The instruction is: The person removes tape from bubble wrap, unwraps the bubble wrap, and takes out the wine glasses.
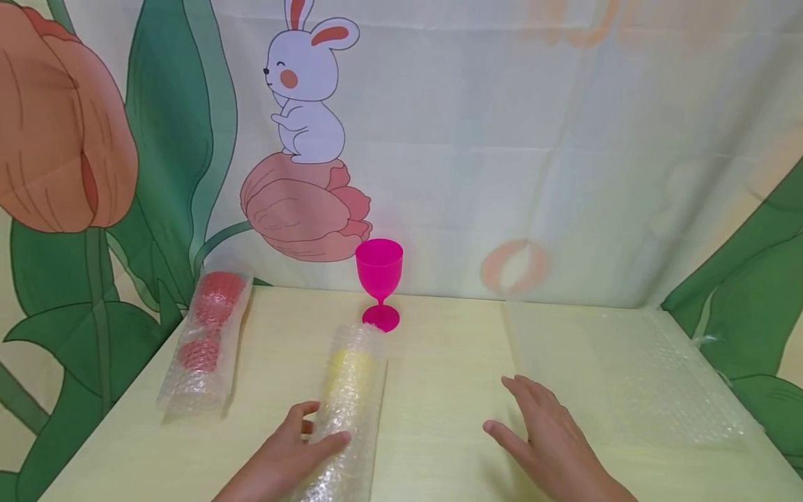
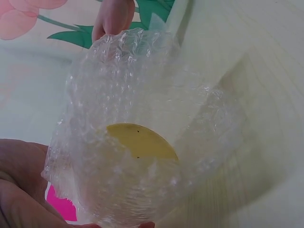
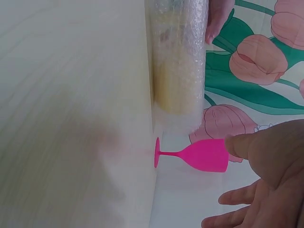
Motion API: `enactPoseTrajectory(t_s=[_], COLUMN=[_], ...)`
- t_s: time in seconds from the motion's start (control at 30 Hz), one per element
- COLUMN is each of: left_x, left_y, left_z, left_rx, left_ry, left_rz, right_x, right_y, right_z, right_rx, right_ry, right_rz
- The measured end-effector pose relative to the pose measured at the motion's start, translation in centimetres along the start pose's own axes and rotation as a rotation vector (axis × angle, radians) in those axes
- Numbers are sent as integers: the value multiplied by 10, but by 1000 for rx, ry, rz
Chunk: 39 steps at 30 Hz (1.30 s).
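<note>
And up close, the left hand (image 1: 291, 446) grips the wrapped yellow roll (image 1: 349, 394), right hand (image 1: 548, 439) just across from it, thumb wide of the fingers! Beyond, bubble wrap (image 1: 646, 390) lies right, a red parcel (image 1: 207, 341) left, the pink cup (image 1: 379, 270) standing farthest back.

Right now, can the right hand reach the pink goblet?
Probably yes: the right hand holds nothing, and the head view shows nothing between it and the pink goblet; the bubble-wrapped yellow item lies left of that path.
</note>
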<state>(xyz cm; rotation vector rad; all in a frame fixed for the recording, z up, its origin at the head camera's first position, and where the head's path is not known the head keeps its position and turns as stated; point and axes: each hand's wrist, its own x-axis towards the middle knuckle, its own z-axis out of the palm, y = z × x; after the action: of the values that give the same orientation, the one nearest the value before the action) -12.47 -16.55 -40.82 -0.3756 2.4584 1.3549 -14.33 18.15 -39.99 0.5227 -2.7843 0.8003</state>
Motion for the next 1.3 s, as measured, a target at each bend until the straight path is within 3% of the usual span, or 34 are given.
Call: enactPoseTrajectory(t_s=[0.2, 0.53, 0.7, 1.03, 1.3], left_x=[0, 0, 0, -1, -3], left_y=[3, 8, 11, 11, 9], left_z=[5, 14, 20, 29, 33], left_rx=[11, -26, -37, -53, -88], left_ry=[1, -18, -28, -4, 10], left_rz=[29, 4, -5, 44, 112], right_x=[0, 1, 0, 0, 0], right_y=[-8, -25, -34, -48, -60], right_z=[3, 17, 27, 43, 54], right_rx=[5, 66, 124, 187, 235], right_ry=[-47, -155, -190, -291, -312], right_rz=[15, 65, 21, -62, -120])
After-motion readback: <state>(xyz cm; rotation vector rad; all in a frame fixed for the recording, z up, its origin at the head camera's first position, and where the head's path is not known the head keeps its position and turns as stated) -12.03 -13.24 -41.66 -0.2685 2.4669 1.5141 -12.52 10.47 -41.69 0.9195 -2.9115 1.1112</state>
